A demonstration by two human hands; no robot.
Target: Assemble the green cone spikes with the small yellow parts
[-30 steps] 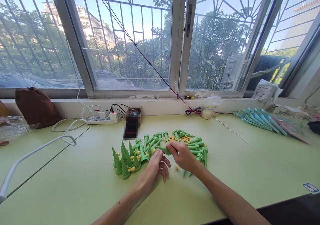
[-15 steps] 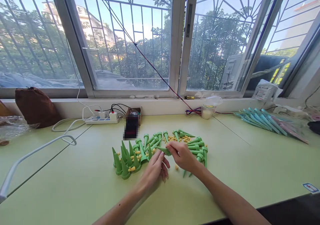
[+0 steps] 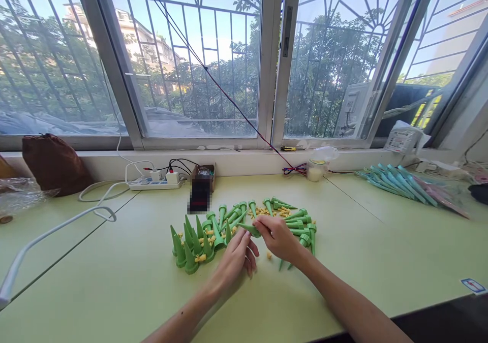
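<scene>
We are gripping a green plastic cone-shaped spike [image 3: 249, 228] between our left hand [image 3: 236, 256] and right hand [image 3: 280, 239], both closed on it, just above the pale green worktop [image 3: 114, 282], beside heaped matching spikes [image 3: 190, 246].

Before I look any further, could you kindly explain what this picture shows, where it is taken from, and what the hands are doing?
There is no machine here: a camera worn on a person's head looks forward and down at their own two bare hands. The pale green tabletop stands under barred windows. On it lies a heap of green plastic cone spikes mixed with small yellow plastic pieces. The right hand pinches one green cone spike, and the left hand meets its other end with the fingertips. Farther off are a white power strip, a brown cloth bag, and a bundle of teal cone spikes at the right.
</scene>
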